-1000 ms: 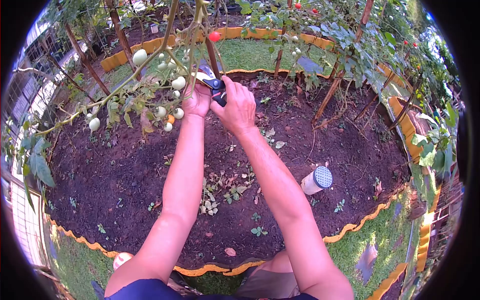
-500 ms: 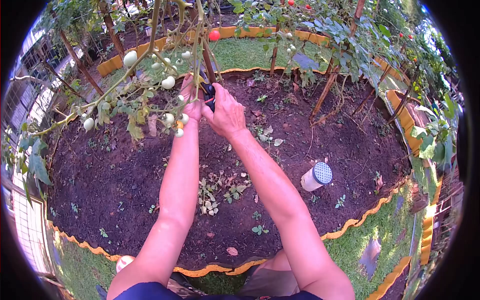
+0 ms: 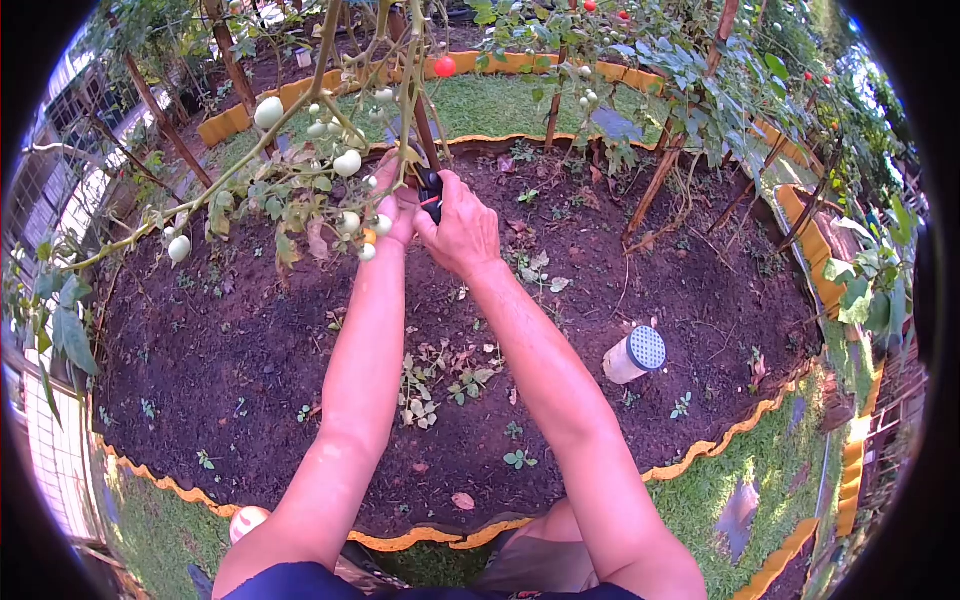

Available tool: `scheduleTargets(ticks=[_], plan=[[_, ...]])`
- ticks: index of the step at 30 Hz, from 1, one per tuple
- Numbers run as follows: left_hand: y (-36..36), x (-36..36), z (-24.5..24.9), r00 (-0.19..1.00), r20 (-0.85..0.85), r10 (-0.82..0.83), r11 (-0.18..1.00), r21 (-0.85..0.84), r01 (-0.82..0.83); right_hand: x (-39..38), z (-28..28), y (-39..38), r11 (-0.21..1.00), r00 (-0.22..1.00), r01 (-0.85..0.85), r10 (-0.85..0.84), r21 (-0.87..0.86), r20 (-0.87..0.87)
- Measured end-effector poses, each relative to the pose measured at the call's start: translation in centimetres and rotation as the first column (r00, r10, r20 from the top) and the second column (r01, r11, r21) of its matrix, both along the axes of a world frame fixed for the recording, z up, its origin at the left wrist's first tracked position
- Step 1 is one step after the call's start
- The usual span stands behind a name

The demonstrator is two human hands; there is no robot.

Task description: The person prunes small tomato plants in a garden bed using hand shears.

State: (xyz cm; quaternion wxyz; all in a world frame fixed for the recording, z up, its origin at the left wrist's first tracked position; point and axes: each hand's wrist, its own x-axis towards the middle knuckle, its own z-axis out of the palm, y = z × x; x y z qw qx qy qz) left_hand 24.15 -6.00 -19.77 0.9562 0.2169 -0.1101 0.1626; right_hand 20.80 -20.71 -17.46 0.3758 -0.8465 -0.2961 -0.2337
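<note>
A tomato plant's stem (image 3: pixel 408 95) comes down from the top, with pale green tomatoes (image 3: pixel 347 163) hanging in clusters and one orange tomato (image 3: pixel 370 236) low down. My right hand (image 3: pixel 466 222) is closed around the dark handles of pruning shears (image 3: pixel 430 190), which show a bit of red. The blades are mostly hidden behind the stems. Just left of the shears, my left hand (image 3: pixel 397 205) reaches up beside the wooden stake, palm turned up. Stems and fruit cover its fingers, so their grip cannot be seen.
A white container with a perforated grey lid (image 3: pixel 646 348) stands tilted on the dark soil (image 3: pixel 220 370). Wilted leaves (image 3: pixel 440 385) lie between my forearms. Wavy yellow edging (image 3: pixel 430 541) borders the bed. More staked plants (image 3: pixel 660 190) stand at right, and a red tomato (image 3: pixel 445 66) hangs behind.
The stems and tomatoes have shifted slightly right in view. Both hands and the shears have moved a little right with them.
</note>
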Motion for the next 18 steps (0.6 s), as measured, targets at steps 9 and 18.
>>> scheduleTargets(ticks=[9, 18], plan=[[-1.1, -3.1, -6.3, 0.948, -0.311, 0.072, 0.987, 0.156, -0.024, -0.7, -2.3, -3.7, 0.971, 0.951, 0.210, -0.231, -0.115, -0.208], [-0.3, -17.4, -8.4, 0.807, -0.401, 0.433, 0.054, 0.906, 0.420, -4.1, -3.0, -9.1, 0.934, 0.845, 0.293, -0.354, -0.206, -0.401]])
